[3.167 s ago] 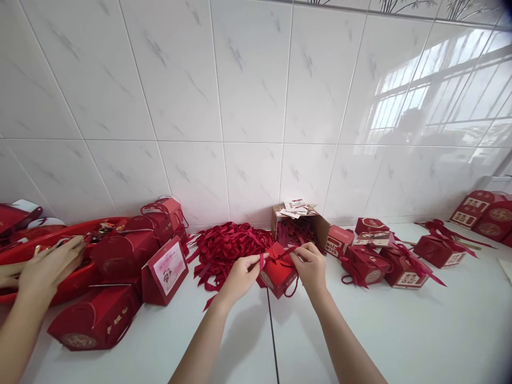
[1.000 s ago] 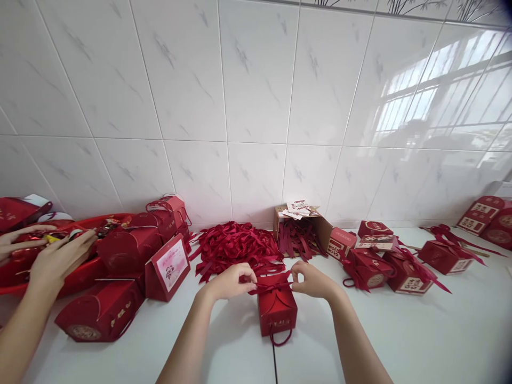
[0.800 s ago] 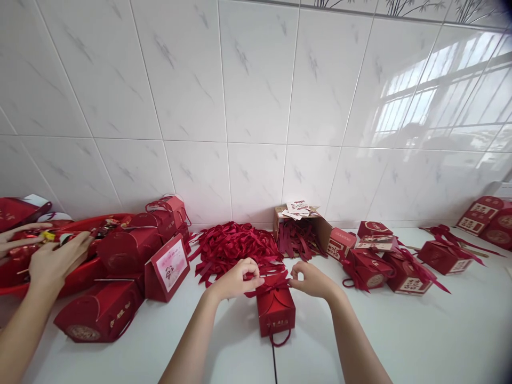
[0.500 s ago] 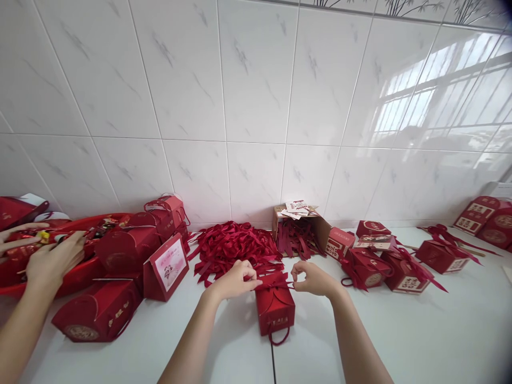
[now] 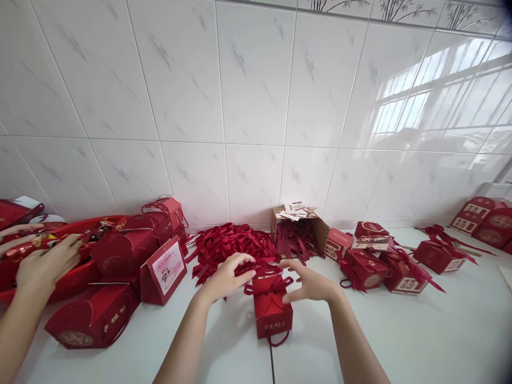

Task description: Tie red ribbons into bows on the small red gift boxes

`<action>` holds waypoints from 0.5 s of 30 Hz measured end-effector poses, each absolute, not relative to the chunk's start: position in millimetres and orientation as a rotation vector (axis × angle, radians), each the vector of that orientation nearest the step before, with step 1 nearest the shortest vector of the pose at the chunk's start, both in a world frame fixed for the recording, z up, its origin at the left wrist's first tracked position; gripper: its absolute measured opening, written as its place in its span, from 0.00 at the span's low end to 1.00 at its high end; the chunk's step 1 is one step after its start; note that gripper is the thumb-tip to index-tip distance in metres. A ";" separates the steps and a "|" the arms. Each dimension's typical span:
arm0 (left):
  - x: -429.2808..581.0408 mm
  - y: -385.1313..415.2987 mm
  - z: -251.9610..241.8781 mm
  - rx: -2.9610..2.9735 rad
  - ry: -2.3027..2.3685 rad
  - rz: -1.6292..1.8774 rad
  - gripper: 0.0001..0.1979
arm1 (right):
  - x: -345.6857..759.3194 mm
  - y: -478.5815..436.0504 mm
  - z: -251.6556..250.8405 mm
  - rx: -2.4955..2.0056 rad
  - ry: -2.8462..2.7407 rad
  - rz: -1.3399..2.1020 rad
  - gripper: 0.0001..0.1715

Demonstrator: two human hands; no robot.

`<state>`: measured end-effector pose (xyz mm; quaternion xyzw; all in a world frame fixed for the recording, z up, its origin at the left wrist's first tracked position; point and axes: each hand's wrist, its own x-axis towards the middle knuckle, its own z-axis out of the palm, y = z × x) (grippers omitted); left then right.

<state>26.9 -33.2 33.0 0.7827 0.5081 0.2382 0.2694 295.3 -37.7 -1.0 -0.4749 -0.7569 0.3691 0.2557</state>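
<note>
A small red gift box point(image 5: 273, 316) with gold print stands on the white table in front of me, its cord handle hanging toward me. On its top sits a tied red ribbon bow point(image 5: 270, 286), loops out to both sides. Just left of the bow is my left hand point(image 5: 229, 276), thumb and fingers apart, holding nothing. My right hand point(image 5: 310, 284) hovers at the box's right side with spread, curved fingers, also holding nothing. Behind the box lies a heap of loose red ribbons point(image 5: 236, 244).
An open carton point(image 5: 322, 234) of ribbons, cards on top, stands at the back. Several bowed boxes point(image 5: 406, 272) sit at right. At left are unbowed boxes point(image 5: 94, 314), a triangular red box point(image 5: 164, 271) and a red tray point(image 5: 64, 288) where another person's hands point(image 5: 48, 264) work.
Both my hands have let go of the ribbon and opened. The bow's loops now stand out on the box. The other person's hands have shifted slightly in the tray.
</note>
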 end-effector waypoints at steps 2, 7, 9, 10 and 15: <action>23.2 -37.1 39.5 2.062 1.372 0.742 0.17 | 290.4 -39.9 -1.6 -1.298 -2.163 1.132 0.62; 4.1 -50.5 51.5 2.067 1.456 0.554 0.19 | 274.5 -37.0 -9.7 -1.516 -2.188 1.174 0.68; -5.9 -55.7 54.0 2.055 1.455 0.367 0.21 | 277.2 -35.4 -9.9 -1.543 -2.082 1.123 0.60; -10.7 -58.2 55.0 2.036 1.439 0.286 0.22 | 282.1 -35.4 -8.5 -1.554 -2.013 1.122 0.56; -26.9 -67.2 58.1 1.958 1.448 0.251 0.24 | 332.5 -47.2 11.6 -1.581 -1.736 1.138 0.41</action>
